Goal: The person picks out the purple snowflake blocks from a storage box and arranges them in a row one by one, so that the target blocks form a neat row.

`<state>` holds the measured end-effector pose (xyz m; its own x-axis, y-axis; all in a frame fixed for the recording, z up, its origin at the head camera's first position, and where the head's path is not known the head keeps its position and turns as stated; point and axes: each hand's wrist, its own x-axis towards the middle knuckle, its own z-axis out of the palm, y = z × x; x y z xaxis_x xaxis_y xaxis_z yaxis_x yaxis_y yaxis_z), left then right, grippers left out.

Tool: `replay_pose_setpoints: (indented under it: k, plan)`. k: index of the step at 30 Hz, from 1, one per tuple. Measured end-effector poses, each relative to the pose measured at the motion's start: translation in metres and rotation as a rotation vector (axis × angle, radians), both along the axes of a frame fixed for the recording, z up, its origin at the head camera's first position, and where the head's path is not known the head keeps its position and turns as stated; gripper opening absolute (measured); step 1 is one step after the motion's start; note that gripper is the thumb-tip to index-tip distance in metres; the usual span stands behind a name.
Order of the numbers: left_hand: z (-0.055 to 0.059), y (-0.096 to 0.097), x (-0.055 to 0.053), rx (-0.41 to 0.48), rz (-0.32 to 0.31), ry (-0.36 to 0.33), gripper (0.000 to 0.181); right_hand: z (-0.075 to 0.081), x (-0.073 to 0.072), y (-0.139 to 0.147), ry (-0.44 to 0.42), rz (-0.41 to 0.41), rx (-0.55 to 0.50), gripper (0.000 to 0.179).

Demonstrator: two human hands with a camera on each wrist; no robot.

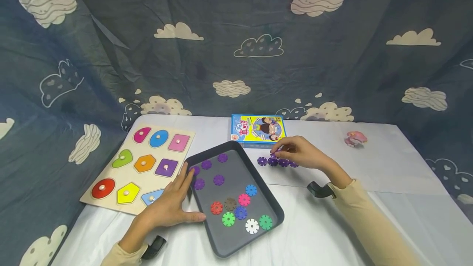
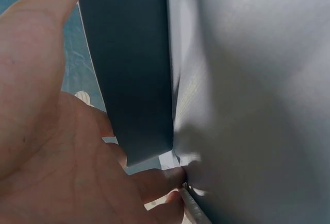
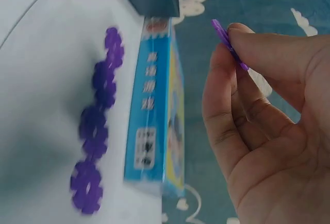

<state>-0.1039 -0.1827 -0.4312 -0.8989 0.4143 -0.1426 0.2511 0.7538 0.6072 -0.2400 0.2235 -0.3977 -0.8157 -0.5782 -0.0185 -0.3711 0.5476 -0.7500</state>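
Observation:
My right hand (image 1: 301,152) pinches a purple snowflake building disc (image 3: 230,44) between thumb and fingertips. Below that hand, more purple discs (image 3: 86,188) lie in a touching or overlapping row on the white cloth. My left hand (image 1: 171,204) rests against the left side of a dark grey tray (image 1: 245,249), its fingers and thumb stretched out along the rim. In the left wrist view the tray's outer wall (image 2: 129,69) is beside the palm. Several purple discs (image 1: 219,180) lie toward the tray's far left, and discs of mixed colours, such as a white disc (image 1: 252,226), are nearer me.
A blue and yellow card-game box (image 1: 256,130) lies behind the row of discs. Left of the tray is a wooden shape puzzle board (image 1: 122,145) with knobbed pieces. A small pink toy (image 1: 356,138) is at the far right. A cloud-patterned curtain (image 1: 207,65) hangs behind the table.

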Motion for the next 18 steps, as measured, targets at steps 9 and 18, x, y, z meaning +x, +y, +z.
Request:
replay_pose_setpoints:
  k: [9, 18]
  plan:
    - [0.001, 0.001, 0.001, 0.008, 0.002, -0.006, 0.128, -0.011, 0.002, 0.030, 0.018, -0.074, 0.020, 0.011]
    - [0.001, 0.001, 0.000, 0.008, 0.001, -0.003, 0.128, -0.021, 0.003, 0.058, -0.016, -0.158, 0.040, 0.015]
